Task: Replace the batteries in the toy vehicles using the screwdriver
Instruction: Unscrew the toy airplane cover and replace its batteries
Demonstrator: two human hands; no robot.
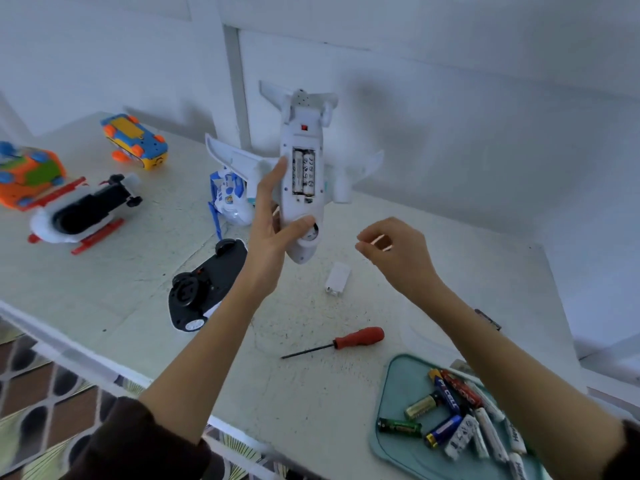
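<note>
With your left hand [273, 233] gripping the white toy plane [301, 174] belly-up above the tabletop [145, 271], batteries [304, 172] exposed, bring your right hand [394, 251], fingers curled, seemingly empty, to 10 o'clock and pry them out end-first.

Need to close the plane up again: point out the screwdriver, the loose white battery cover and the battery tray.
screwdriver [360, 337], head view, on its red handle.
white battery cover [337, 278], head view, middle of its top face.
battery tray [389, 382], head view, bare teal rim at left.
</note>
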